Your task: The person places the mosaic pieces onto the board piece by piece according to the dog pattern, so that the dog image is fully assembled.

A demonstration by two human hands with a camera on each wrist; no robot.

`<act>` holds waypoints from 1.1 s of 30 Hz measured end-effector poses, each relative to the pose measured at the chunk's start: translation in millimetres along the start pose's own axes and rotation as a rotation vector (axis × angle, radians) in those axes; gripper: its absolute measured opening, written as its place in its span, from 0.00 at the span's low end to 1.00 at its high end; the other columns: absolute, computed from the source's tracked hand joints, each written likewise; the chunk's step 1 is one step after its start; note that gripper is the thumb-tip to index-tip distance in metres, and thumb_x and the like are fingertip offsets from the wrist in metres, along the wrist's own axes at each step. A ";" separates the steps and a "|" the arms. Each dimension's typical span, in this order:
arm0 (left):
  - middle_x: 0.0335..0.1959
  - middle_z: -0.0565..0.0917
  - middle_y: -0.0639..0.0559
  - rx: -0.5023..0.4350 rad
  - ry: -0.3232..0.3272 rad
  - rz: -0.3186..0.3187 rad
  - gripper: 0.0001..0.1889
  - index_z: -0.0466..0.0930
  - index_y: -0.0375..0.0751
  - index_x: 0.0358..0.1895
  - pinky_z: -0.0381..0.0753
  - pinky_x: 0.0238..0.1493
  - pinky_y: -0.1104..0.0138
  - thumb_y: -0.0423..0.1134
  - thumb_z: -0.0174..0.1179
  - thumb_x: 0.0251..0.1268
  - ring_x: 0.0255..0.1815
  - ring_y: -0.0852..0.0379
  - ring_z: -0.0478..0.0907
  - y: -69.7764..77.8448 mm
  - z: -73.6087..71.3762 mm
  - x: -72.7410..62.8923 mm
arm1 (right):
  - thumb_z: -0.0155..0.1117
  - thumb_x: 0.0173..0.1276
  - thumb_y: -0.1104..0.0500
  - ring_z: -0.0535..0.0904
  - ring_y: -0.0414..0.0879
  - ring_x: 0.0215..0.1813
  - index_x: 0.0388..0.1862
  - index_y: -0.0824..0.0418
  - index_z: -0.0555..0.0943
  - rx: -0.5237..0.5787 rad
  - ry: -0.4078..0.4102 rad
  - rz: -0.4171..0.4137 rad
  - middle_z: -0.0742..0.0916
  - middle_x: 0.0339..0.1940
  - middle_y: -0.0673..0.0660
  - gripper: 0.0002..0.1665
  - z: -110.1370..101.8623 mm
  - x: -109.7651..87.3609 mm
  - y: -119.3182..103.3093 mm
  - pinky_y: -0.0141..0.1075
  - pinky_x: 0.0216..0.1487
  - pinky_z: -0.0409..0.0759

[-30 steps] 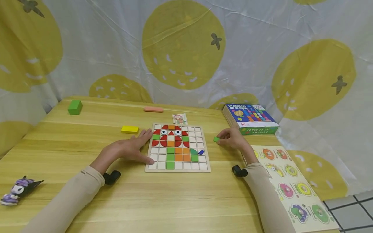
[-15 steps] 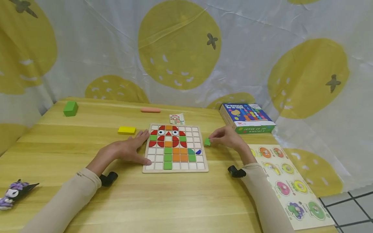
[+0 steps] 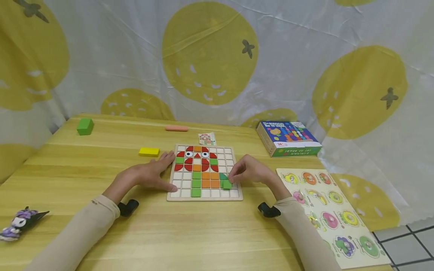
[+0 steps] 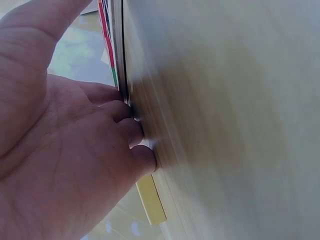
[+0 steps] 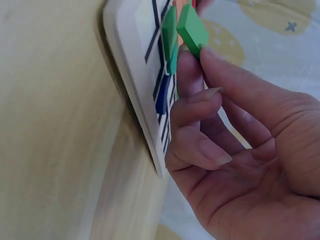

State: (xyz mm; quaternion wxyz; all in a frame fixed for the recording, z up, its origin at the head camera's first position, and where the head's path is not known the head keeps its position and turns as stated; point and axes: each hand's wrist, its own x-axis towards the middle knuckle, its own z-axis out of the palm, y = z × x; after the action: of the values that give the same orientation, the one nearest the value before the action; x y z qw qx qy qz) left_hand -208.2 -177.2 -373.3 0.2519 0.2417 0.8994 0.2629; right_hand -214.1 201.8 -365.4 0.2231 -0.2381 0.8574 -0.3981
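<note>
My right hand (image 3: 253, 171) pinches a small green square tile (image 5: 194, 31) between thumb and fingertip. It holds the tile over the right part of the wooden grid board (image 3: 203, 199), close above a green tile on the board. Red, orange, green and white-and-blue eye pieces form a figure on the grid. A dark blue piece (image 5: 162, 95) lies there too, hidden behind my right hand in the head view. At the board's left side rests my left hand (image 3: 149, 175), thumb on the lower left corner and fingertips along the edge (image 4: 121, 50).
Beyond the board lie a small picture card (image 3: 207, 139) and a pink stick (image 3: 176, 128). A yellow block (image 3: 148, 152), green block (image 3: 85, 126) and purple-black figurine (image 3: 21, 224) are leftward. On the right are a bead box (image 3: 289, 139) and a fruit puzzle board (image 3: 359, 241).
My right hand has carried the green tile leftward and nearer, from the table beside the board to over its right columns. My left hand has stayed at the board's left edge.
</note>
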 end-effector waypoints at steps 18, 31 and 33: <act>0.89 0.35 0.29 0.014 -0.012 -0.009 0.68 0.37 0.31 0.88 0.38 0.84 0.32 0.64 0.74 0.64 0.89 0.27 0.32 2.3 -4.4 11.5 | 0.80 0.66 0.70 0.80 0.37 0.32 0.36 0.69 0.93 -0.055 -0.107 -0.048 0.93 0.31 0.54 0.02 5.2 4.0 -4.5 0.28 0.38 0.82; 0.89 0.40 0.29 0.048 0.021 0.021 0.64 0.40 0.29 0.88 0.43 0.85 0.35 0.61 0.73 0.67 0.88 0.27 0.36 17.5 -7.0 11.4 | 0.79 0.70 0.61 0.81 0.42 0.34 0.40 0.61 0.93 -0.177 0.052 -0.061 0.91 0.33 0.50 0.04 0.6 3.7 -15.8 0.32 0.37 0.81; 0.89 0.42 0.29 0.049 0.053 0.052 0.60 0.40 0.28 0.87 0.43 0.85 0.36 0.59 0.70 0.73 0.88 0.27 0.37 30.2 -9.4 10.1 | 0.77 0.73 0.57 0.84 0.46 0.40 0.48 0.61 0.92 -0.214 0.181 -0.086 0.92 0.40 0.53 0.11 -3.0 3.9 -25.3 0.36 0.41 0.84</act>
State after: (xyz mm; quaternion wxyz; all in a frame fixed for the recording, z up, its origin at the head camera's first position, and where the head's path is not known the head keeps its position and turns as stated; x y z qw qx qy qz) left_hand -212.2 -152.3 -351.8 0.2150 0.2640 0.9055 0.2535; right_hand -213.0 186.9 -344.5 0.1007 -0.2600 0.9006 -0.3333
